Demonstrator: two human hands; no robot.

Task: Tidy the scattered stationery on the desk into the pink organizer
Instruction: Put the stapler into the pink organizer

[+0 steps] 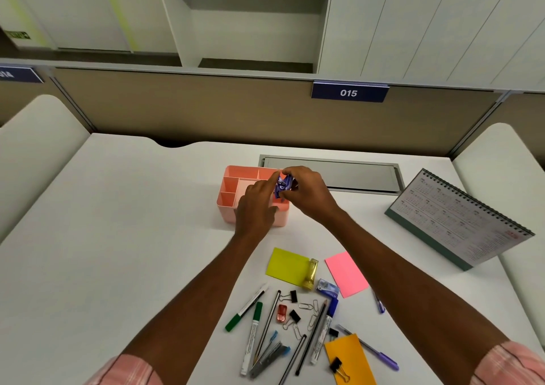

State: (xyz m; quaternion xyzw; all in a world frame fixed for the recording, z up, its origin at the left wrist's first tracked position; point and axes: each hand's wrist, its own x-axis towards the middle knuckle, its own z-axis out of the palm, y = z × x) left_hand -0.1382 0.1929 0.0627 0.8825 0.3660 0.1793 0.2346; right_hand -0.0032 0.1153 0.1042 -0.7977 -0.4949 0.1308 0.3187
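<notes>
The pink organizer (236,184) stands mid-desk with several compartments. Both hands hover over its right side. My right hand (306,191) pinches a small blue-purple metallic clip (283,186); my left hand (256,207) touches the same clip with its fingertips. Nearer me lie scattered items: a yellow sticky pad (287,265), a gold clip (311,274), a pink note (346,274), an orange note (351,358), green markers (253,334), a blue marker (324,330), pencils, black binder clips, paper clips, a red clip (282,313) and purple pens (371,347).
A desk calendar (460,219) stands at the right. A grey cable hatch (348,175) sits in the desk behind the organizer. A brown partition with the sign 015 (349,92) closes the back. White side panels flank the desk.
</notes>
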